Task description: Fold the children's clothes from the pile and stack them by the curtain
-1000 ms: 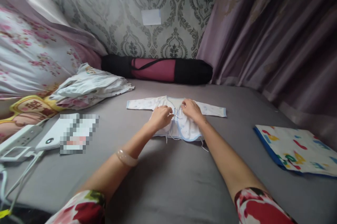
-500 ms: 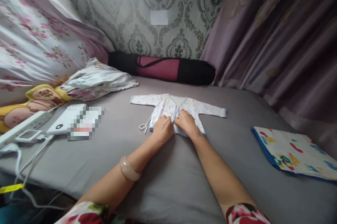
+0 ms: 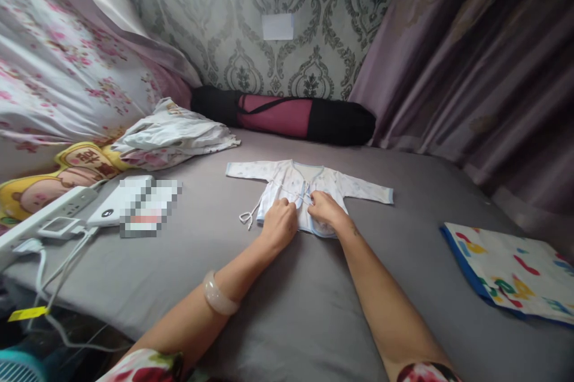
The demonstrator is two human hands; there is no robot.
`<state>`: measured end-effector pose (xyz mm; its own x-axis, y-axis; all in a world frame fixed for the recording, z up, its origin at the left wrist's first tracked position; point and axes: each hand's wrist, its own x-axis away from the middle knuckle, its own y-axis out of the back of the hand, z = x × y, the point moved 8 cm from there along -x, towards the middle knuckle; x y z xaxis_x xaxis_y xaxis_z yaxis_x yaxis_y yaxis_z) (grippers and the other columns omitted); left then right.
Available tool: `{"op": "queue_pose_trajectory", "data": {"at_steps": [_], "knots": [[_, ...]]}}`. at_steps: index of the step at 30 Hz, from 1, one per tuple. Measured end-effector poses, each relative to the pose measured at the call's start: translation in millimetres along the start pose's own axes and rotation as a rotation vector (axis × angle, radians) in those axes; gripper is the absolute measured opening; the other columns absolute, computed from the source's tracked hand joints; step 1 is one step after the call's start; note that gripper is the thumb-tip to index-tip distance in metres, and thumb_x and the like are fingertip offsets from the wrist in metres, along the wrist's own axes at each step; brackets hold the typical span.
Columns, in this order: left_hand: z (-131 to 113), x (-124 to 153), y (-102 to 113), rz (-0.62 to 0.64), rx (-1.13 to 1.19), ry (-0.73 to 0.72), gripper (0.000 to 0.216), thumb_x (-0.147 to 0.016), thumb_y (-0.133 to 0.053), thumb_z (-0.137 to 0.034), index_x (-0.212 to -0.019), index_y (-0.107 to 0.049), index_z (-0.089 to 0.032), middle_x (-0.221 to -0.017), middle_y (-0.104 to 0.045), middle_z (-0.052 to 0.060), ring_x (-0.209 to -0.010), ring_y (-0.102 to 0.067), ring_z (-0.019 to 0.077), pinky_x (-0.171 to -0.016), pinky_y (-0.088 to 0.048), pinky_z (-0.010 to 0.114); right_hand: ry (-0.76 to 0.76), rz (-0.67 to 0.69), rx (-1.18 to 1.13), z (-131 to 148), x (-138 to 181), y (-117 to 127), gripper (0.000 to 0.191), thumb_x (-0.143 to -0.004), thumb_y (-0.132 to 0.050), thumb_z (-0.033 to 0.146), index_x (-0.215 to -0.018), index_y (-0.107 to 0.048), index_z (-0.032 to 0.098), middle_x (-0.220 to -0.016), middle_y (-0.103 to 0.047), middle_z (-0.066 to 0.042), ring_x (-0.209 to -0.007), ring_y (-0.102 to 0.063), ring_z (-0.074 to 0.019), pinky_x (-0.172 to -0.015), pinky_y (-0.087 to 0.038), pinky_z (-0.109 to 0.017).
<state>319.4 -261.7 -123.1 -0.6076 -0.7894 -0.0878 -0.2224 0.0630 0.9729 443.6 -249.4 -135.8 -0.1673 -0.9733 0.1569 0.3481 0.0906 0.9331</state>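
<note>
A small white baby shirt (image 3: 296, 182) with light-blue trim and a faint print lies spread on the grey sheet, sleeves stretched out to both sides. My left hand (image 3: 280, 222) is closed on the shirt's lower front, near the blue-edged front flap. Just right of it, my right hand (image 3: 328, 210) has its fingers pinched at the other side of the front opening, where a thin white tie runs toward the fingertips. What exactly the fingertips grip is partly hidden. Another white tie (image 3: 246, 217) lies looped on the sheet by the shirt's left side.
A folded cloth with colourful shapes (image 3: 515, 271) lies at right. On the left are a power strip (image 3: 74, 202) with cables, a white device (image 3: 110, 211), a yellow cartoon cushion (image 3: 38, 193) and crumpled white fabric (image 3: 179, 131). A black and maroon long bag (image 3: 273, 116) rests against the wall.
My right hand has shifted a little to the right, widening the gap from my left hand. My left hand stays on the shirt's lower front. The whole view has turned slightly.
</note>
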Motion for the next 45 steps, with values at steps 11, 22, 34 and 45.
{"op": "queue_pose_trajectory", "data": {"at_steps": [11,22,34,45], "knots": [[-13.5,-12.0,-0.8,-0.057,0.229,-0.051,0.026,-0.095,-0.037,-0.021,-0.091,-0.062,-0.017,-0.086,-0.058,0.007,-0.078,-0.057,0.0181,-0.07,-0.041,0.027,-0.191,-0.022,-1.001,-14.6,-3.8,13.1,0.031,-0.069,-0.054,0.003,-0.098,-0.061,0.01,-0.06,-0.057,0.004,-0.052,-0.055,-0.0098,-0.051,-0.045,-0.019],[-20.6,-27.6,-14.8,-0.003,0.482,-0.023,0.02,-0.078,-0.043,-0.005,-0.078,-0.062,-0.014,-0.075,-0.061,0.003,-0.074,-0.056,0.017,-0.067,-0.042,0.026,-0.144,-0.118,-1.103,-8.9,-9.3,5.8,0.033,-0.068,-0.054,0.009,-0.1,-0.061,0.013,-0.069,-0.059,0.004,-0.056,-0.056,-0.01,-0.055,-0.046,-0.02],[-15.6,29.1,9.7,-0.024,0.422,-0.338,0.028,-0.083,-0.042,-0.008,-0.1,-0.062,-0.016,-0.104,-0.061,0.009,-0.1,-0.056,0.0182,-0.088,-0.044,0.027,-0.131,0.026,-0.948,5.9,-1.8,-10.6,0.033,-0.076,-0.052,0.007,-0.109,-0.057,0.01,-0.063,-0.059,0.003,-0.054,-0.058,-0.0107,-0.054,-0.048,-0.019],[61.2,33.0,17.8,-0.12,0.227,0.026,0.031,-0.084,-0.051,-0.021,-0.114,-0.059,-0.019,-0.106,-0.053,0.01,-0.097,-0.05,0.0229,-0.089,-0.042,0.036,-0.068,-0.267,-0.297,-17.0,-59.1,39.7,0.023,-0.084,-0.052,0.018,-0.094,-0.073,0.018,-0.091,-0.073,-0.003,-0.089,-0.066,-0.0154,-0.077,-0.045,-0.02]]}}
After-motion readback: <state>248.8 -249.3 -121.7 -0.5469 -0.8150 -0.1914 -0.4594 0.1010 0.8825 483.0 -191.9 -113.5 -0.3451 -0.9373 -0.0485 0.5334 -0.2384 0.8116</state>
